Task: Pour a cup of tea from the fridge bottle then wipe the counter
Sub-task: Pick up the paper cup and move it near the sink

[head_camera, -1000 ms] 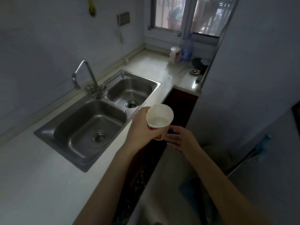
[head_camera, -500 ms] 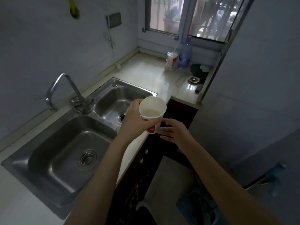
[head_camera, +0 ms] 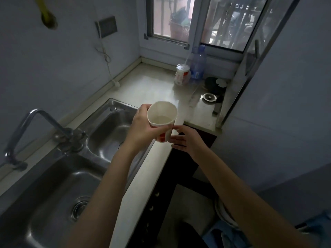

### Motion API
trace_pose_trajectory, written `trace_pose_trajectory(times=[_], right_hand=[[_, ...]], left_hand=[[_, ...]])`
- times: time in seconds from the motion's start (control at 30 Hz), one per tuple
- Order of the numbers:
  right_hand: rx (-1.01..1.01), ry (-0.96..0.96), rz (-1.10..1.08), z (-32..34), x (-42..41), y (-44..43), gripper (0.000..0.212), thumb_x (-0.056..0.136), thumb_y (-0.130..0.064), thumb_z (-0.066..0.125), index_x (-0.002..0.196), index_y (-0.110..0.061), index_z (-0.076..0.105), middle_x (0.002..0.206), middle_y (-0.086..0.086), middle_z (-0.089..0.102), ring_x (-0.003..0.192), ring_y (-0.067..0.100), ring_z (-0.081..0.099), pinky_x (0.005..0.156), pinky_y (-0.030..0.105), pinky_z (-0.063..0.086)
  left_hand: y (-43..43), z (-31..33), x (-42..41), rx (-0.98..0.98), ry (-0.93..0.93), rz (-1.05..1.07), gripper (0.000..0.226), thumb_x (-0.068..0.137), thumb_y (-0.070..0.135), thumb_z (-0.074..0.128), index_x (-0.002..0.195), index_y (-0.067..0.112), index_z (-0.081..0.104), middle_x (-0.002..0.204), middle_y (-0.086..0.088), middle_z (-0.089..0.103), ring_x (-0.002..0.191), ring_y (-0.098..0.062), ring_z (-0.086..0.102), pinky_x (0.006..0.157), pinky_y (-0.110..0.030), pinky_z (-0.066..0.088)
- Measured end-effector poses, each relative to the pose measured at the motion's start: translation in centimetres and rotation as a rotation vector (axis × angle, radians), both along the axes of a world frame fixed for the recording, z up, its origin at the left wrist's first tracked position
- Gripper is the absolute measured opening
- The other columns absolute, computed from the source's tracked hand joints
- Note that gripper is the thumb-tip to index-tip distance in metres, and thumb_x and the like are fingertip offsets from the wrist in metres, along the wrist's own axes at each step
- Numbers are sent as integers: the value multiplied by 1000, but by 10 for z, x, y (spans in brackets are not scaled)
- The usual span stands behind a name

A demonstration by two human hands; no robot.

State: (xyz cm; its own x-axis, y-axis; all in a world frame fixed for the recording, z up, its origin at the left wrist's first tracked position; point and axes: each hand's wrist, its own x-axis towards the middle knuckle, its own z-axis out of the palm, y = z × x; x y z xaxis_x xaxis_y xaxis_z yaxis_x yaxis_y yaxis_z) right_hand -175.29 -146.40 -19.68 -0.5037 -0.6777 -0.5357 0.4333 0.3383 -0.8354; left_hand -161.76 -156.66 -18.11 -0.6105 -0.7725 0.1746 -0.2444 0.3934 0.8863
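Note:
My left hand [head_camera: 143, 126] grips a white paper cup [head_camera: 162, 116] with a red print, holding it upright above the counter's front edge [head_camera: 161, 154], right of the sink. The cup looks squeezed a little out of round and its inside shows pale. My right hand [head_camera: 186, 141] hovers just right of the cup's base with its fingers straight, holding nothing; I cannot tell whether the fingertips touch the cup. No fridge bottle or cloth is in view.
A double steel sink [head_camera: 75, 169] with a tap [head_camera: 35, 126] fills the left. At the far end of the counter stand a can with a straw [head_camera: 181, 74], a clear plastic bottle [head_camera: 198, 65], a dark round lid [head_camera: 215, 85] and a drain fitting [head_camera: 208, 97]. A wall rises on the right.
The view has moved closer to the counter and to the right. My left hand has carried the cup forward toward the counter edge, with my right hand following beside it.

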Motion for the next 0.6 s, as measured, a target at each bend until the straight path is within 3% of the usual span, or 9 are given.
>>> trace_pose_trajectory(times=[0.23,0.33,0.6], right_hand=[[33,0,23,-9,-50,-44,13,91,-14,48,93,-12,60,107,22,65,100,33,66,89,41,53],[39,-5,39,-13,-79,-69,24,90,-14,48,109,-8,62,107,22,67,95,31,68,87,40,55],[9,27,158,-20,-163,-144,23,91,-21,51,107,-7,60,106,21,67,95,30,68,91,43,53]], left_hand=[[-37,-8,-45,22,-28,19,86,52,69,76,122,31,43,122,6,53,112,-14,54,90,-41,56],[-60,-7,-69,23,-43,37,89,51,68,76,123,26,45,121,4,54,111,-16,55,89,-43,56],[-127,-15,-149,-30,-88,127,79,61,56,84,123,25,45,118,6,52,109,-16,53,88,-44,55]])
